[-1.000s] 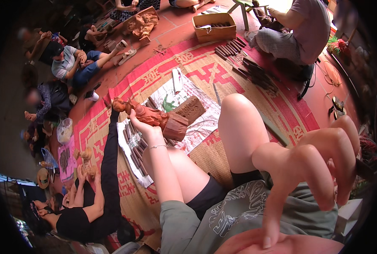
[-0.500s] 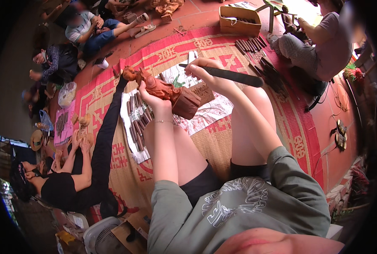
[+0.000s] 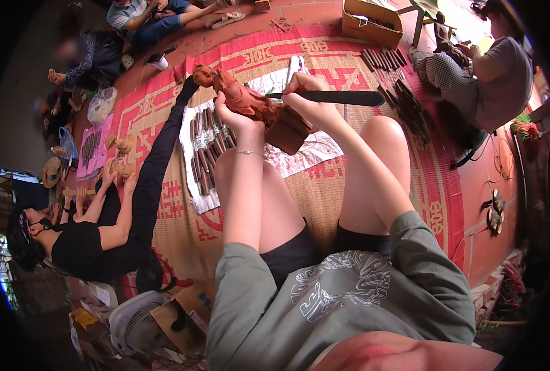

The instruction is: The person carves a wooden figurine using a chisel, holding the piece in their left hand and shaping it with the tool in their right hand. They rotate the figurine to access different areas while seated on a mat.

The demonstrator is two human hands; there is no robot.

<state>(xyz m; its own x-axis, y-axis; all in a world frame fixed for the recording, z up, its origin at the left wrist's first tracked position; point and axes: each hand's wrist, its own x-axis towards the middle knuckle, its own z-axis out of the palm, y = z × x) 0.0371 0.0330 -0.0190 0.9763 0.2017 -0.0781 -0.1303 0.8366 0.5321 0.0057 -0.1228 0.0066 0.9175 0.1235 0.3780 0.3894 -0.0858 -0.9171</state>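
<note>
Head view: wooden figurine [image 3: 250, 102] between fingers [image 3: 228, 114].

The carved figure [image 3: 250, 102] is reddish-brown wood, its block base a darker brown. The chisel [image 3: 333, 98] above it is black. Under the figure lies a mat [image 3: 324, 198] of tan weave with red key-pattern borders. Left of the figure, dark brown tools [image 3: 207, 151] sit on white printed paper [image 3: 197, 198]. The shirt [image 3: 349, 309] is grey-green with a pale print.
</note>
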